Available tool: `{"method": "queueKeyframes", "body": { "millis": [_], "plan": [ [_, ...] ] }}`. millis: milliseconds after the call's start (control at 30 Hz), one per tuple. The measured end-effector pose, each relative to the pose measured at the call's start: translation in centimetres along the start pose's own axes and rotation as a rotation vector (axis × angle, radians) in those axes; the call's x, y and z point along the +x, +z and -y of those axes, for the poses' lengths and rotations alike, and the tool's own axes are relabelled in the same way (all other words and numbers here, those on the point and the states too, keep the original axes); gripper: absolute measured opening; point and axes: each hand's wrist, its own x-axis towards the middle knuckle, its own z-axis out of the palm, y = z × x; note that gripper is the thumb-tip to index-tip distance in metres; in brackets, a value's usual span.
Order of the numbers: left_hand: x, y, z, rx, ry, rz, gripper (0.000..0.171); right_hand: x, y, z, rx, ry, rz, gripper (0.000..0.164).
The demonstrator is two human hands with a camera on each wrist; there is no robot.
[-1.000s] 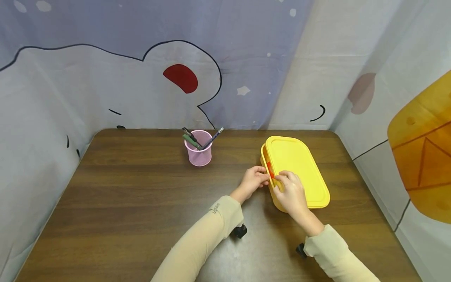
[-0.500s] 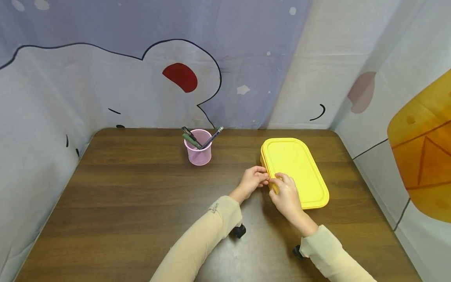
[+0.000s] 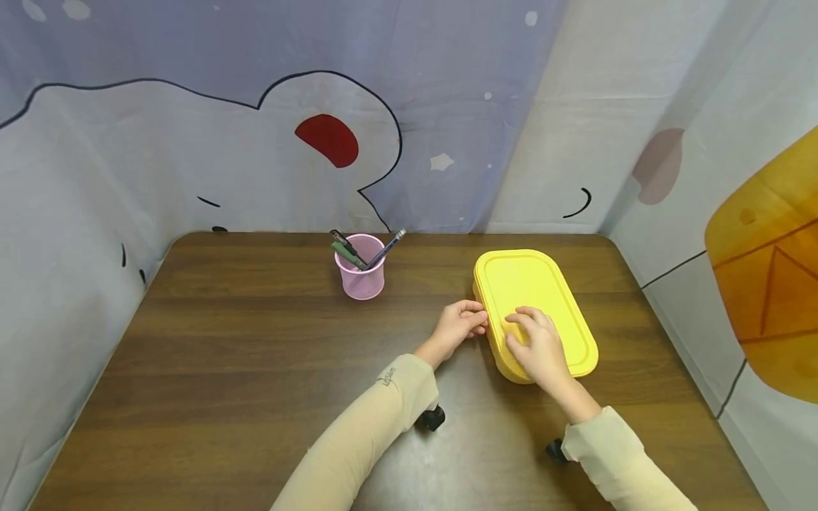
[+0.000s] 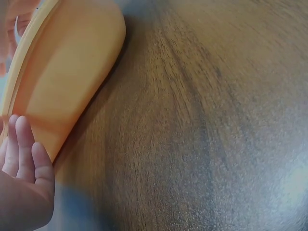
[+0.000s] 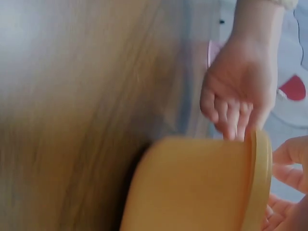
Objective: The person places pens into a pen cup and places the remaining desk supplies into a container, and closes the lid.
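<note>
A yellow lidded plastic box [image 3: 511, 369] stands on the right half of the table, its lid [image 3: 524, 280] lying over the top. At the box's left long side, my left hand [image 3: 452, 330] touches the rim with its fingertips. Its fingers [image 4: 25, 144] lie fairly straight along the wall in the left wrist view. Above the lid's near left part is my right hand [image 3: 538, 348], fingers spread and gently bent, with nothing between them. The right wrist view shows the lid's edge running over the box wall. The inside of the box is hidden.
A pink pen cup [image 3: 362, 284] with several pens and a pencil stands at the back middle. The wooden table [image 3: 255, 369] reaches to printed curtains [image 3: 447, 113] behind and at both sides.
The lid has come left and down over the gap, covering a red thing seen inside earlier. My right hand has lifted off the edge and moved right; the left has stayed.
</note>
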Motion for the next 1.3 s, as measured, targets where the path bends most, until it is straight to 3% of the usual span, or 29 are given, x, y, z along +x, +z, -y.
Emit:
{"method": "queueKeyframes", "body": {
  "millis": [267, 633, 867, 1300],
  "plan": [
    [0.0, 0.4, -0.2, 0.018, 0.005, -0.037, 0.026, 0.9, -2.1, -3.4, -0.009, 0.086, 0.011, 0.027],
    [-0.1, 0.8, -0.3, 0.047, 0.019, -0.063, 0.029, 1.3, -3.9, -7.3, -0.095, 0.266, 0.194, 0.057],
    [-0.1, 0.8, -0.3, 0.047, 0.02, -0.051, 0.029, 1.5, -4.4, -8.0, -0.053, 0.319, 0.277, 0.066],
    [-0.2, 0.9, -0.3, 0.057, 0.019, -0.06, 0.029, 1.7, -4.4, -8.4, -0.044, 0.332, 0.301, 0.069]
  ]
}}
